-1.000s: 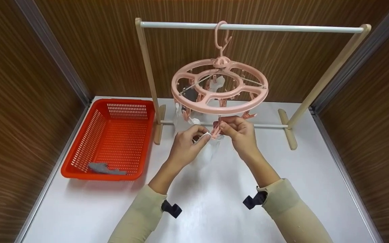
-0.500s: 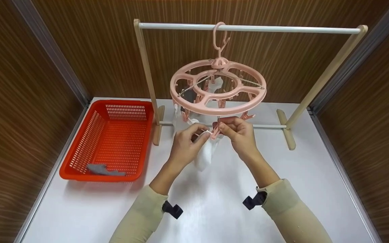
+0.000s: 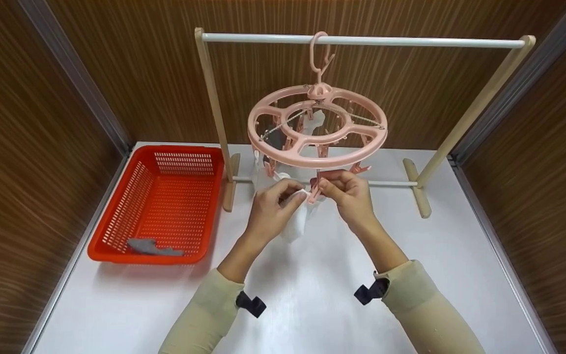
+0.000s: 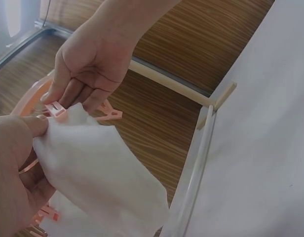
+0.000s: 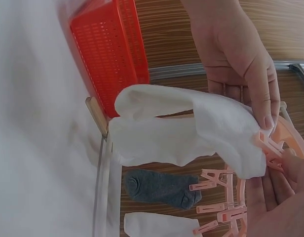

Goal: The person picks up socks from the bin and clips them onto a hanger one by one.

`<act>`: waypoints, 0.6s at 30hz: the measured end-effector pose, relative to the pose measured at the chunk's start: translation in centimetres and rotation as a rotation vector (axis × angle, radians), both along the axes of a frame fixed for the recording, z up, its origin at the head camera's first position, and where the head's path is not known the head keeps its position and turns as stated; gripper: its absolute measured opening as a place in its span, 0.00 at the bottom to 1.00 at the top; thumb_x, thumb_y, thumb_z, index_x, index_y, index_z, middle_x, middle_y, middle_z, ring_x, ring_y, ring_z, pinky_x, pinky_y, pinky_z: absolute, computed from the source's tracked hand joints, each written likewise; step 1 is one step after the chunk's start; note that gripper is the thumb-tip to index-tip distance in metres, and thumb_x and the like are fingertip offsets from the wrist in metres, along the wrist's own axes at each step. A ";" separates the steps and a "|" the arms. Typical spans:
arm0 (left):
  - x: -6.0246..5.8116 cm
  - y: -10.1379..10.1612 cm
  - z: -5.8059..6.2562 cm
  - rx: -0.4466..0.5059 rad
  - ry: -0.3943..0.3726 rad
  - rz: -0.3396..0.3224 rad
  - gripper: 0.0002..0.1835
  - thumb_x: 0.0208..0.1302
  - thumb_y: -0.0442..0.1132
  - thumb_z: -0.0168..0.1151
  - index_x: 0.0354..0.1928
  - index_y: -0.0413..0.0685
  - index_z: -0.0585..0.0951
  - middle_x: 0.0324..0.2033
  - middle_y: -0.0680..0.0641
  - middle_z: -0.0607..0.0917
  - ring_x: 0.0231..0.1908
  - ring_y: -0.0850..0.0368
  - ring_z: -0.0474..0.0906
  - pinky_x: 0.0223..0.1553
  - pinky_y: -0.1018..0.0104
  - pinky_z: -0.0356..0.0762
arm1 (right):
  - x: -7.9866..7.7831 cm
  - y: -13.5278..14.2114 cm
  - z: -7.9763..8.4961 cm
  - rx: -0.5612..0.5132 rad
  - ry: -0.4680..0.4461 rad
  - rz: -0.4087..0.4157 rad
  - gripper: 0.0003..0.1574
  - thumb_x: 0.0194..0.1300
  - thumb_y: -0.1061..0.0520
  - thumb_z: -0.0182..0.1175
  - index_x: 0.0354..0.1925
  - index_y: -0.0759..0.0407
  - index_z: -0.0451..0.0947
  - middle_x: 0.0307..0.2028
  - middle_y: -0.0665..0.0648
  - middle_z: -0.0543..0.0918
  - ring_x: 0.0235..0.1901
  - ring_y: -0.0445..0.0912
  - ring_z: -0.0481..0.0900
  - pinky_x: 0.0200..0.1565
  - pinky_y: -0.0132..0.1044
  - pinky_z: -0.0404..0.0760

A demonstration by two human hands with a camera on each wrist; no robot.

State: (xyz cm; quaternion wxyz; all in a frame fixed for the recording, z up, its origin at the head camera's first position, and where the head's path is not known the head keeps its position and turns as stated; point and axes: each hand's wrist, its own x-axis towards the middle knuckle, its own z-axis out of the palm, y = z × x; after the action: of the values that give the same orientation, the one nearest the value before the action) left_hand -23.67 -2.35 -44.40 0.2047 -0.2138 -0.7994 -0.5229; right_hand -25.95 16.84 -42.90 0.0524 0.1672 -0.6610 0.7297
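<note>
My left hand (image 3: 273, 209) pinches the cuff edge of a white sock (image 4: 102, 173) between thumb and fingers, below the front of a pink round clip hanger (image 3: 317, 162). My right hand (image 3: 354, 199) grips a pink clothespin (image 3: 314, 193) hanging from that ring. In the right wrist view the clothespin's jaws lie over the sock's upper corner, close to both hands. The sock's foot droops down from the hands. A second white sock (image 5: 152, 143), a grey sock (image 5: 159, 188) and another white sock (image 5: 159, 224) hang from clips farther round the ring.
The hanger hooks over the white rod (image 3: 410, 42) of a wooden-legged stand. A red basket (image 3: 216, 206) stands on the left of the white table, with a grey sock (image 3: 153, 247) inside. Wood-patterned panels enclose the back and sides.
Both hands keep nearly the same place and hold. The white sock's hanging part has swung and shifted a little beneath the left hand.
</note>
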 end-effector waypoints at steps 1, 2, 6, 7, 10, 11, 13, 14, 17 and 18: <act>0.0 0.0 0.0 -0.001 0.005 0.000 0.08 0.65 0.43 0.67 0.42 0.49 0.85 0.34 0.53 0.88 0.33 0.65 0.82 0.39 0.68 0.83 | 0.0 0.0 0.0 -0.001 -0.002 0.000 0.12 0.67 0.68 0.61 0.45 0.79 0.78 0.37 0.66 0.88 0.38 0.46 0.89 0.44 0.37 0.86; 0.0 0.0 0.0 -0.003 0.008 0.000 0.08 0.65 0.43 0.68 0.42 0.49 0.85 0.34 0.54 0.88 0.33 0.65 0.82 0.39 0.68 0.83 | 0.0 0.0 -0.1 -0.001 -0.004 -0.002 0.12 0.67 0.68 0.61 0.44 0.79 0.78 0.37 0.66 0.88 0.38 0.46 0.89 0.44 0.37 0.86; 0.1 -0.1 -0.1 -0.005 0.014 0.001 0.08 0.65 0.43 0.68 0.42 0.49 0.85 0.34 0.54 0.88 0.32 0.65 0.82 0.38 0.66 0.83 | 0.0 0.0 -0.1 0.016 0.000 -0.004 0.12 0.67 0.68 0.61 0.45 0.79 0.79 0.38 0.66 0.88 0.38 0.45 0.89 0.45 0.37 0.86; 0.1 -0.2 -0.1 -0.005 0.013 0.000 0.08 0.65 0.43 0.68 0.43 0.49 0.85 0.34 0.54 0.88 0.32 0.65 0.82 0.38 0.66 0.83 | 0.0 0.0 -0.1 0.023 0.002 -0.005 0.12 0.67 0.68 0.61 0.45 0.79 0.79 0.38 0.67 0.88 0.38 0.45 0.89 0.45 0.37 0.86; 0.1 -0.3 -0.2 -0.012 0.005 0.000 0.08 0.65 0.43 0.67 0.43 0.49 0.85 0.34 0.54 0.89 0.33 0.66 0.82 0.38 0.67 0.83 | 0.1 0.0 -0.1 0.055 0.008 -0.007 0.13 0.67 0.67 0.62 0.46 0.77 0.80 0.39 0.67 0.88 0.39 0.45 0.89 0.45 0.36 0.86; 0.1 -0.3 -0.2 -0.013 0.001 -0.001 0.08 0.66 0.43 0.67 0.43 0.50 0.85 0.34 0.54 0.89 0.33 0.66 0.82 0.38 0.68 0.83 | 0.1 -0.1 -0.1 0.065 0.008 -0.010 0.13 0.67 0.67 0.62 0.46 0.77 0.80 0.39 0.67 0.88 0.38 0.45 0.89 0.45 0.36 0.86; 0.2 -0.4 -0.2 -0.014 -0.008 -0.005 0.08 0.66 0.42 0.67 0.43 0.49 0.85 0.34 0.54 0.89 0.33 0.67 0.82 0.38 0.69 0.83 | 0.2 -0.1 -0.1 0.083 0.009 -0.015 0.13 0.67 0.67 0.62 0.46 0.76 0.80 0.39 0.67 0.88 0.38 0.45 0.88 0.44 0.36 0.86; 0.2 -0.5 -0.2 -0.015 -0.013 -0.006 0.08 0.66 0.42 0.67 0.43 0.49 0.85 0.35 0.54 0.89 0.33 0.67 0.82 0.38 0.69 0.83 | 0.2 -0.1 -0.1 0.089 0.010 -0.017 0.13 0.67 0.66 0.62 0.47 0.76 0.80 0.39 0.67 0.88 0.38 0.44 0.88 0.44 0.35 0.86; 0.2 -0.6 -0.2 -0.017 -0.027 -0.012 0.08 0.66 0.41 0.67 0.44 0.48 0.84 0.35 0.53 0.89 0.33 0.66 0.83 0.39 0.70 0.83 | 0.2 -0.1 0.0 0.094 0.009 -0.018 0.15 0.67 0.66 0.63 0.48 0.77 0.80 0.39 0.67 0.88 0.39 0.44 0.88 0.45 0.35 0.85; 0.2 -0.7 -0.2 -0.017 -0.029 -0.013 0.08 0.66 0.41 0.67 0.45 0.47 0.84 0.35 0.53 0.89 0.33 0.65 0.83 0.39 0.69 0.83 | 0.2 -0.1 -0.1 0.095 0.011 -0.017 0.16 0.67 0.65 0.63 0.48 0.78 0.79 0.40 0.68 0.88 0.39 0.44 0.88 0.46 0.35 0.85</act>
State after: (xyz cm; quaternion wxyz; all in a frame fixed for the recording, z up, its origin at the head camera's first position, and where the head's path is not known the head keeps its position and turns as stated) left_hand -23.43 -3.01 -44.62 0.1879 -0.2129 -0.8053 -0.5205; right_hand -25.75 16.77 -42.95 0.0541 0.1681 -0.6959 0.6961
